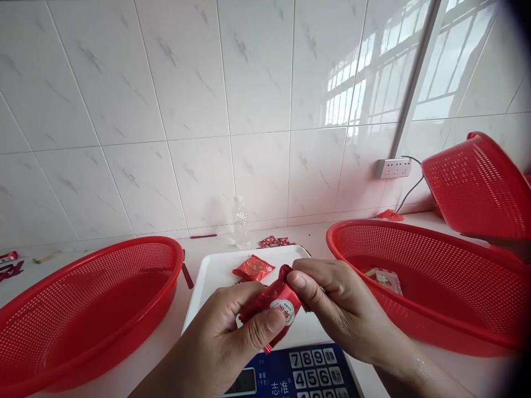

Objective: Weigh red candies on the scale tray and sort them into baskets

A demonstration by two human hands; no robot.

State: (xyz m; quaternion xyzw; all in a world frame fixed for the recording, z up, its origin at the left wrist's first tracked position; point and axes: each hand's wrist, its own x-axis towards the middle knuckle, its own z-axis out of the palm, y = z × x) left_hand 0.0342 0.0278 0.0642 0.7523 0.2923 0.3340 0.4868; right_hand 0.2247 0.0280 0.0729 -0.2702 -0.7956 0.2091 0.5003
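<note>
Both my hands hold one small red candy packet (277, 305) above the white tray of a weighing scale (215, 276). My left hand (232, 331) grips the packet's lower part between thumb and fingers. My right hand (332, 301) pinches its upper end. Another red packet (253, 267) lies on the scale tray behind them. The scale's blue keypad (313, 370) shows below my hands.
A red mesh basket (83, 309) sits to the left and another (435, 249) to the right, holding a light-coloured packet (385, 278). A third red basket (477, 182) is tilted at far right. A clear bottle (241, 224), loose red wrappers (274, 241) and a wall socket (393, 168) are behind.
</note>
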